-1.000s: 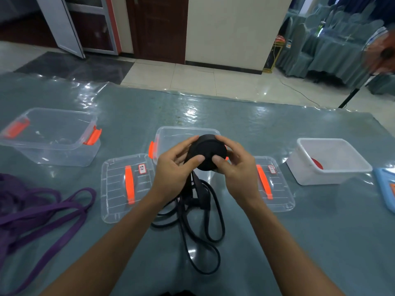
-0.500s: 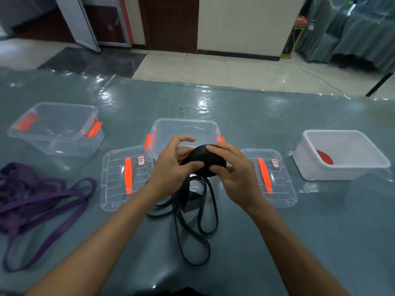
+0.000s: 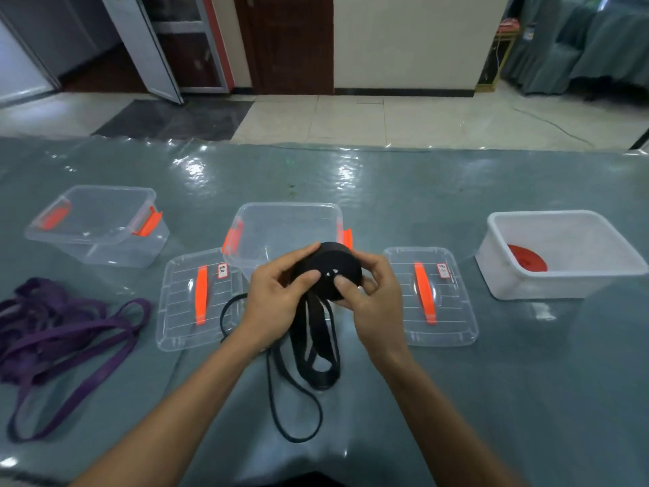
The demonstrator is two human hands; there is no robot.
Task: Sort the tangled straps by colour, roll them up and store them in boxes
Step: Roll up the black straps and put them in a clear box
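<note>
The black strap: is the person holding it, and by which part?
Yes: left hand and right hand both grip the black strap by its rolled-up coil, thumbs on its flat face; the tail hangs loose.

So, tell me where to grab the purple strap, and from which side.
Take the purple strap by the single loop that sticks out at its right end, pinching it from above with one hand. That loop lies flat and open, apart from the bunched tangle on the left, so it should probably lift free. Gripping the bunch itself would likely drag the knots along.
</note>
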